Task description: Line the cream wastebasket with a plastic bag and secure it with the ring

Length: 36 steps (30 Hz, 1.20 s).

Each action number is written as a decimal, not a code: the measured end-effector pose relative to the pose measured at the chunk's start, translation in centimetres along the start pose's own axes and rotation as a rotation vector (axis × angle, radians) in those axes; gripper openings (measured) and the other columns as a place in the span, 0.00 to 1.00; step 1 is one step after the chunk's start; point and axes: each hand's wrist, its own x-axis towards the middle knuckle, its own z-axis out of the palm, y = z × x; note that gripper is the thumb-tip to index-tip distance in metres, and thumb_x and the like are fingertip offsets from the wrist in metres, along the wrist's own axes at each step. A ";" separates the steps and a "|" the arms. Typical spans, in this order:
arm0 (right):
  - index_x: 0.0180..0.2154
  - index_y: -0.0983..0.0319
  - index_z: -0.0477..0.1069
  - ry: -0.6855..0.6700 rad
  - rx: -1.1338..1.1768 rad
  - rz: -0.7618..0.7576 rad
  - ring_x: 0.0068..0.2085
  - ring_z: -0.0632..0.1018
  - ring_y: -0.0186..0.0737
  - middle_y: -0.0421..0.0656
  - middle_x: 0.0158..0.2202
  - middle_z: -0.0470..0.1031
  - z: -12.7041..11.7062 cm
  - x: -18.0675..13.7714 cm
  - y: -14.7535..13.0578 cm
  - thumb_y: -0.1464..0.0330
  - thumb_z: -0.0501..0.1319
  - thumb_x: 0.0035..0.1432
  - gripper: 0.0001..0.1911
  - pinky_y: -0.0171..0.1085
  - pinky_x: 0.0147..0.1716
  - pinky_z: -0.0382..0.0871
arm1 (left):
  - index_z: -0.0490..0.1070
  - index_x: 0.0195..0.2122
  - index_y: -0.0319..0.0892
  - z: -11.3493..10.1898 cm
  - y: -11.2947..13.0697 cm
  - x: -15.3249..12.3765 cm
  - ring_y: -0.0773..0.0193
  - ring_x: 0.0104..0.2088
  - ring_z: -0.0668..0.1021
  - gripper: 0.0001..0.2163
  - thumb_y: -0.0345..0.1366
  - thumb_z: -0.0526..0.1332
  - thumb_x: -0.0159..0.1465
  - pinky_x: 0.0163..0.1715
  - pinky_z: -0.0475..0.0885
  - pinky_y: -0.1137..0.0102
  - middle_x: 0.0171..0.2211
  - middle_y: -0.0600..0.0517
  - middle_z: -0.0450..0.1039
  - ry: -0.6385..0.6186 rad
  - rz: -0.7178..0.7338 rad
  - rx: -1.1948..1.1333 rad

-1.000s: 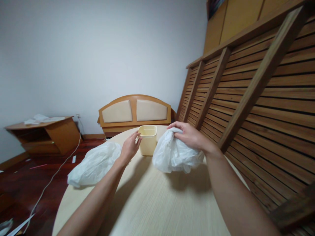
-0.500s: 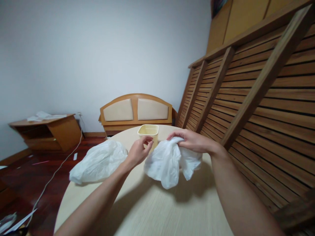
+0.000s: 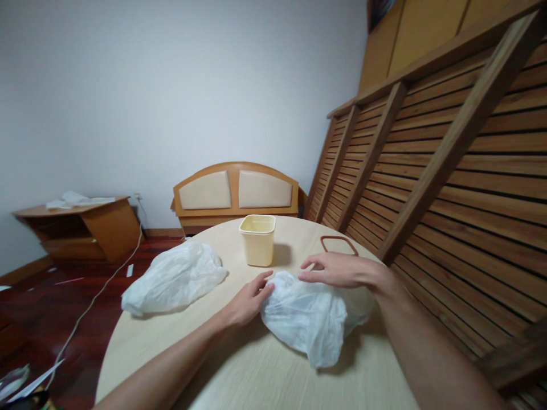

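A white plastic bag (image 3: 307, 322) with something in it rests on the round table, crumpled and bulging. My left hand (image 3: 250, 297) is at the bag's left side, thumb and fingers apart; whether the fingertips touch the plastic is hard to tell. Over its upper right part lies my right hand (image 3: 335, 269), fingers stretched out and a little bent, gripping nothing. Behind the bag stands a pale yellow square plastic bin (image 3: 258, 242), upright. Beyond my right hand a brown rounded frame (image 3: 339, 238) lies on the table, partly hidden by the hand.
Another white plastic bag (image 3: 173, 279) lies on the left of the round table (image 3: 213, 347). A slatted wooden panel (image 3: 448, 188) leans close on the right. A headboard (image 3: 235, 193) stands behind the table, a low cabinet (image 3: 94, 230) at far left. A cable (image 3: 100, 299) crosses the floor.
The bag, gripped at its top by my right hand before, now rests lower and nearer on the table, let go. Both hands have come down; the bin and brown frame are now less covered.
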 end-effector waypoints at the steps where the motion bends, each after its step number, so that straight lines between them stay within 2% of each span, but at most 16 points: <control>1: 0.54 0.63 0.76 0.003 -0.030 0.062 0.50 0.79 0.59 0.56 0.52 0.78 0.8 0.3 0.2 0.42 0.61 0.55 0.37 0.49 0.51 0.70 | 0.62 0.64 0.38 0.3 0.0 -0.2 0.46 0.57 0.74 0.34 0.55 0.62 0.63 0.60 0.65 0.52 0.59 0.36 0.70 -0.010 -0.004 -0.026; 3: 0.59 0.66 0.71 -0.018 -0.063 0.130 0.49 0.79 0.60 0.59 0.51 0.78 2.3 1.0 0.7 0.42 0.64 0.50 0.44 0.50 0.50 0.71 | 0.62 0.63 0.39 0.8 -0.1 -0.6 0.46 0.56 0.75 0.35 0.53 0.66 0.60 0.57 0.68 0.53 0.59 0.35 0.70 -0.006 -0.013 -0.059; 5: 0.62 0.66 0.67 -0.049 -0.034 0.120 0.46 0.80 0.59 0.58 0.49 0.79 3.7 1.7 1.4 0.46 0.68 0.48 0.47 0.50 0.47 0.72 | 0.62 0.62 0.39 1.2 0.0 -0.9 0.45 0.55 0.74 0.36 0.52 0.69 0.57 0.53 0.70 0.54 0.60 0.34 0.67 0.009 -0.041 -0.077; 9: 0.63 0.62 0.65 -0.078 0.108 -0.064 0.45 0.80 0.53 0.51 0.47 0.80 5.6 2.4 2.5 0.60 0.71 0.48 0.42 0.46 0.47 0.73 | 0.59 0.62 0.39 1.7 0.6 -1.4 0.45 0.53 0.75 0.44 0.48 0.76 0.48 0.48 0.72 0.57 0.60 0.34 0.67 0.012 -0.098 -0.164; 11: 0.62 0.61 0.66 -0.078 0.202 -0.178 0.47 0.80 0.50 0.49 0.48 0.79 6.3 2.7 2.9 0.63 0.71 0.48 0.39 0.45 0.48 0.72 | 0.62 0.60 0.41 1.6 1.1 -1.5 0.47 0.53 0.75 0.41 0.49 0.75 0.48 0.50 0.71 0.59 0.59 0.36 0.68 0.029 -0.079 -0.235; 13: 0.61 0.61 0.67 -0.049 0.276 -0.251 0.50 0.79 0.49 0.49 0.51 0.78 6.7 3.0 3.2 0.65 0.71 0.48 0.38 0.45 0.51 0.71 | 0.65 0.58 0.42 1.4 1.6 -1.6 0.49 0.53 0.76 0.33 0.51 0.71 0.55 0.50 0.70 0.60 0.56 0.38 0.71 0.079 -0.085 -0.299; 16: 0.60 0.60 0.67 0.032 0.308 -0.321 0.53 0.77 0.48 0.49 0.55 0.75 7.1 3.4 3.4 0.66 0.71 0.49 0.35 0.46 0.54 0.70 | 0.69 0.55 0.43 0.8 1.8 -1.3 0.52 0.50 0.77 0.26 0.52 0.64 0.60 0.45 0.72 0.63 0.53 0.41 0.75 0.202 -0.139 -0.315; 19: 0.60 0.58 0.67 0.084 0.296 -0.374 0.52 0.77 0.46 0.48 0.55 0.76 7.2 3.6 3.5 0.65 0.68 0.56 0.30 0.46 0.54 0.70 | 0.73 0.51 0.40 -0.1 1.5 -0.6 0.52 0.47 0.78 0.24 0.51 0.65 0.59 0.40 0.72 0.65 0.52 0.41 0.76 0.319 -0.127 -0.272; 22: 0.59 0.59 0.68 0.124 0.266 -0.327 0.49 0.79 0.45 0.49 0.53 0.77 7.2 3.4 3.6 0.61 0.65 0.60 0.27 0.46 0.51 0.71 | 0.76 0.48 0.38 -0.8 1.0 0.0 0.54 0.44 0.78 0.24 0.50 0.67 0.56 0.37 0.72 0.67 0.49 0.40 0.78 0.406 -0.093 -0.222; 25: 0.58 0.61 0.69 0.118 0.232 -0.274 0.48 0.79 0.46 0.50 0.54 0.76 7.2 3.2 3.6 0.59 0.67 0.58 0.28 0.46 0.50 0.72 | 0.76 0.47 0.38 -1.2 0.6 0.4 0.55 0.42 0.79 0.24 0.49 0.69 0.55 0.34 0.71 0.69 0.49 0.39 0.78 0.428 -0.111 -0.192; 28: 0.53 0.62 0.73 0.086 0.216 -0.287 0.47 0.79 0.46 0.49 0.51 0.78 7.1 3.1 3.3 0.61 0.68 0.56 0.25 0.45 0.49 0.73 | 0.72 0.54 0.40 -1.2 0.0 0.6 0.57 0.40 0.79 0.27 0.47 0.70 0.56 0.29 0.70 0.72 0.51 0.39 0.76 0.438 -0.147 -0.200; 31: 0.49 0.63 0.75 0.063 0.219 -0.323 0.47 0.79 0.45 0.47 0.48 0.79 6.9 2.9 2.8 0.65 0.67 0.55 0.20 0.44 0.50 0.72 | 0.71 0.56 0.39 -1.1 -0.6 1.1 0.60 0.35 0.79 0.29 0.47 0.69 0.57 0.25 0.67 0.73 0.42 0.42 0.79 0.412 -0.154 -0.193; 33: 0.49 0.63 0.74 0.053 0.229 -0.340 0.48 0.79 0.45 0.47 0.49 0.79 6.8 2.9 2.4 0.67 0.67 0.55 0.19 0.44 0.51 0.71 | 0.73 0.52 0.38 -1.1 -0.8 1.4 0.61 0.32 0.78 0.27 0.49 0.69 0.56 0.25 0.66 0.73 0.36 0.45 0.79 0.392 -0.136 -0.194; 36: 0.50 0.63 0.74 0.031 0.255 -0.363 0.49 0.79 0.44 0.47 0.50 0.79 6.9 2.9 1.9 0.68 0.66 0.56 0.19 0.43 0.52 0.71 | 0.78 0.41 0.36 -1.0 -0.8 1.6 0.63 0.30 0.75 0.23 0.50 0.70 0.52 0.27 0.66 0.72 0.33 0.46 0.78 0.364 -0.101 -0.210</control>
